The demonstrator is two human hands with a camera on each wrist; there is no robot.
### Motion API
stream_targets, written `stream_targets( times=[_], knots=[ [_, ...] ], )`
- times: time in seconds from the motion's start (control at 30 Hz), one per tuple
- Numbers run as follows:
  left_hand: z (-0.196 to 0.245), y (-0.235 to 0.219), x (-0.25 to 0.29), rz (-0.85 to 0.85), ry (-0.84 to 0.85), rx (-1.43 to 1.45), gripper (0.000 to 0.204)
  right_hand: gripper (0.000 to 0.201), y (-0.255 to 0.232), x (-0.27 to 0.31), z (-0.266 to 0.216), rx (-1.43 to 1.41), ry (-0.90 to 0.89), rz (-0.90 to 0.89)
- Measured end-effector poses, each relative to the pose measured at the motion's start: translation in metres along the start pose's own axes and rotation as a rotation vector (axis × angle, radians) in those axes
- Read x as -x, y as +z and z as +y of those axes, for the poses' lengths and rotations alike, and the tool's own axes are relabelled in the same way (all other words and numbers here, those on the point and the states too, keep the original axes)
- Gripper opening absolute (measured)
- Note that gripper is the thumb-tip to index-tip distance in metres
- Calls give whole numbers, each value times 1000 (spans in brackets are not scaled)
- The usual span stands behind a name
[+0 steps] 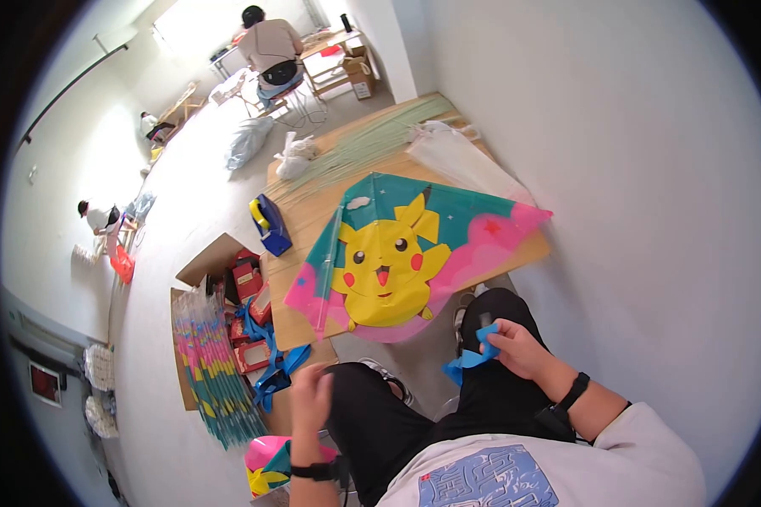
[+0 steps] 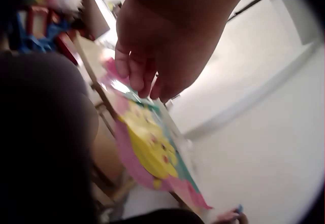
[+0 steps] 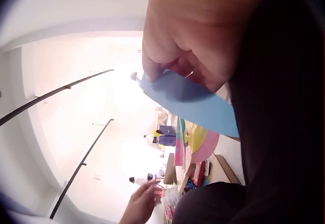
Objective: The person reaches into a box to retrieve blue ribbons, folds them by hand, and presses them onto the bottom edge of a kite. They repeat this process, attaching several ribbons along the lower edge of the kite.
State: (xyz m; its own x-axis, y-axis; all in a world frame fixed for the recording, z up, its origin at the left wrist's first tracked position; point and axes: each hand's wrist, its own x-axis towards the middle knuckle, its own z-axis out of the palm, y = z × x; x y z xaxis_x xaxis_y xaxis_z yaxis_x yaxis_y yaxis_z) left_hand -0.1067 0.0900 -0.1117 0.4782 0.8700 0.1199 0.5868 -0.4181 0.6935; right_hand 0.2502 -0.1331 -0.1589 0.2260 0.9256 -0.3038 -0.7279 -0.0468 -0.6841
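Note:
A kite with a yellow cartoon figure lies on the wooden table, teal above and pink along its lower edge. My right hand pinches a blue strip over my right thigh; the right wrist view shows the strip hanging below the fingers of that hand. Empty and slightly blurred, my left hand is raised beside my left knee. In the left wrist view its fingers hang loosely bent, with nothing between them, and the left hand appears in front of the kite.
Thin green sticks and a white bag lie at the table's far end. A blue tape dispenser stands at its left edge. Left of the table, a box holds packaged kites, red boxes and blue strips. People work farther off.

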Motion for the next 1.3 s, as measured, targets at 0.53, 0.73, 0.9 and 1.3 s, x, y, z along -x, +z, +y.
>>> stream_targets(
  times=[0.53,0.73,0.9,1.3],
  knots=[
    [104,124,4,-536,-246,855,17,12,65,-3,22,503,-38,-48],
    [65,126,-12,-249,11,313,19,12,48,-12,29,467,48,22],
    [37,148,-97,-104,405,5,29,11,32,-16,14,506,31,38],
    [23,213,-223,-322,470,-599,65,11,9,-20,11,306,97,-51]
  ],
)
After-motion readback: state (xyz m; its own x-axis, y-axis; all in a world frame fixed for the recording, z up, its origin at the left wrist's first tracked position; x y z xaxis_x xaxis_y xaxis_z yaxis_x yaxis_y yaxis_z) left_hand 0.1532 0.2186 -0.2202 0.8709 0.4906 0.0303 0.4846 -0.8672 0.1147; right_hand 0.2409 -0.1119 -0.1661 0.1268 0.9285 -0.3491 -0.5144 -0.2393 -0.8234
